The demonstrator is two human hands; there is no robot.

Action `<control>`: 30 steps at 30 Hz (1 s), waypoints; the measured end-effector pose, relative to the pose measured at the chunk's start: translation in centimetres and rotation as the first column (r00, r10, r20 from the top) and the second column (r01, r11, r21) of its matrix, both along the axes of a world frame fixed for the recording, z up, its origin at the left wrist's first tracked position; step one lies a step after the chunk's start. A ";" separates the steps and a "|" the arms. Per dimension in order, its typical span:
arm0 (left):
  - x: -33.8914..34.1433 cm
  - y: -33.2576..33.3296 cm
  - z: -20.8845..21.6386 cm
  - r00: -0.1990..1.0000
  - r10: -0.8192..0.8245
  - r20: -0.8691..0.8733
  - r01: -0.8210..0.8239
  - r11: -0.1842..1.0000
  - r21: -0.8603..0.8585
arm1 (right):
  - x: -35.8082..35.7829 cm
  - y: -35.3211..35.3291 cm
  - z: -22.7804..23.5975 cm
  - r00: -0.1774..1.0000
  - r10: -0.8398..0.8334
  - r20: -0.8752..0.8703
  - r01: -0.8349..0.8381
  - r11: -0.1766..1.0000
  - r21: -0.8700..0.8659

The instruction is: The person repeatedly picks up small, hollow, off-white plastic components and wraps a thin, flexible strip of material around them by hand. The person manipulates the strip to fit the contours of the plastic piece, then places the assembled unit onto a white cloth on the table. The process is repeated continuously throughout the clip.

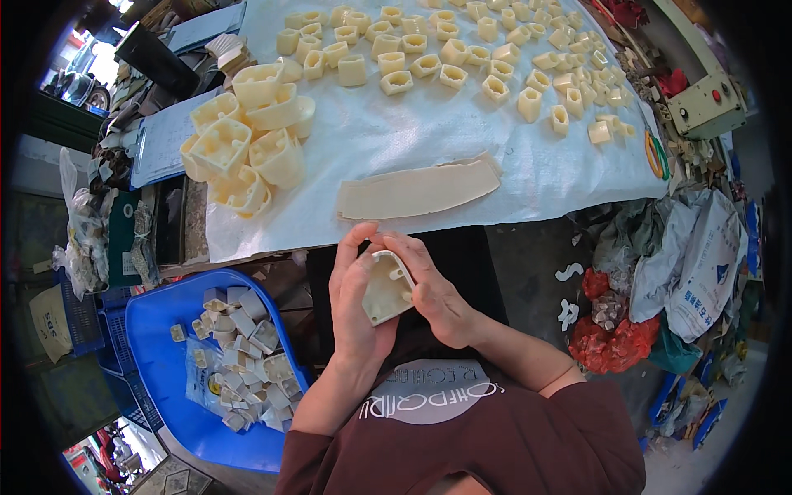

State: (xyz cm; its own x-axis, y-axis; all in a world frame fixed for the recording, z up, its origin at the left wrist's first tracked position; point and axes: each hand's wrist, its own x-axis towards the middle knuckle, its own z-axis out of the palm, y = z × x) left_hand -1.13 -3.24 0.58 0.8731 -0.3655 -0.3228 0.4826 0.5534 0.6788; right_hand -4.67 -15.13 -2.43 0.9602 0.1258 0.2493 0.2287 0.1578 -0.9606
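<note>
Between both hands, just off the table's near edge, I hold a cream-coloured hollow plastic housing [384,290], its open side with inner posts facing up. My left hand [353,285] wraps its left side. My right hand [433,289] grips the right wall, its fingers over the far end. Beyond the hands a beige curved strip [419,190] lies on the white sheet [577,177]. At the left of the sheet is a heap of similar larger cream housings [227,142]. Many small cream hollow plastic pieces [415,44] are spread across the far part.
A blue tub [157,363] with pale plastic pieces [247,346] and a clear bag stands at lower left. Red mesh bags [615,342] and white sacks [701,272] lie at right. Scissors with coloured handles [657,157] rest on the sheet's right edge. A control box [707,106] is behind them.
</note>
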 end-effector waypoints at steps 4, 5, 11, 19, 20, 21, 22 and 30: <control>-0.6 -0.5 0.3 0.993 0.057 -0.099 -0.069 0.991 -0.119 | -0.1 -0.2 0.2 1.000 -0.004 -0.006 0.004 1.000 0.011; -0.8 -0.7 0.3 0.993 0.062 -0.102 -0.078 0.984 -0.161 | -0.1 -0.4 0.3 1.000 -0.019 -0.004 0.019 0.999 -0.043; -1.4 -1.1 -0.2 0.994 -0.020 0.105 0.010 0.995 0.095 | 0.3 -1.3 0.4 0.994 -0.067 0.087 0.074 0.995 -0.073; -0.9 0.4 0.5 0.963 -0.058 0.263 -0.015 0.963 0.268 | 1.1 -2.0 5.6 0.832 0.231 0.505 0.401 0.378 -0.834; -1.1 0.6 0.2 0.934 -0.080 0.349 -0.039 0.946 0.320 | 1.2 -2.0 5.5 0.872 0.161 0.463 0.355 0.444 -0.823; -1.4 0.8 0.0 0.897 -0.106 0.429 -0.064 0.929 0.365 | 1.1 -2.1 5.5 0.907 0.092 0.411 0.312 0.506 -0.804; -1.6 0.9 -0.2 0.852 -0.136 0.505 -0.095 0.910 0.405 | 1.0 -2.2 5.5 0.936 0.026 0.352 0.276 0.569 -0.775; -2.2 -0.3 -2.6 0.915 -0.100 0.391 0.094 0.995 0.036 | -0.3 -1.2 3.4 0.953 -0.201 0.226 0.289 0.824 -0.486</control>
